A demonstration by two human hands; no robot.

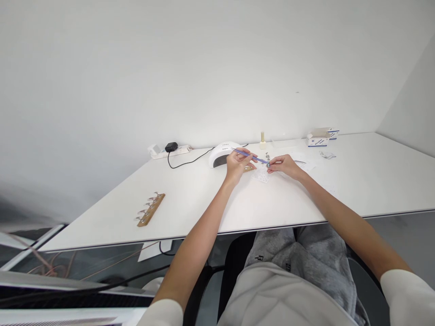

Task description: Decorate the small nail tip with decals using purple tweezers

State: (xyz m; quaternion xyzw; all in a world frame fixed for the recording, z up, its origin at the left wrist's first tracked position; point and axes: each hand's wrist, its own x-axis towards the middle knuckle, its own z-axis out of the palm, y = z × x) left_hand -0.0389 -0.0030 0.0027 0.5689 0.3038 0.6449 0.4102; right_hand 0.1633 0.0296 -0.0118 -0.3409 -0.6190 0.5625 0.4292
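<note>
My left hand (237, 165) is closed around a slim purple stick-like tool (249, 156), pinched like a pen. The tool's right end meets or lies very near a small shiny, greenish piece (268, 165); contact cannot be made out. My right hand (285, 166) pinches that piece between thumb and fingers. Below the hands lies a white sheet with small printed marks (261, 175). Part of a wooden strip (249, 168) shows beside my left fingers, the rest hidden. Just behind the piece stand small metallic items (267, 156), too small to name.
A white dome-shaped lamp (224, 151) stands behind my left hand. A wooden rack with clear nail tips (151, 210) lies at left. At the back are a bottle (263, 142), open box (318, 138), black adapter (171, 146) and power strip (175, 152). The table's front edge (272, 227) crosses below my forearms.
</note>
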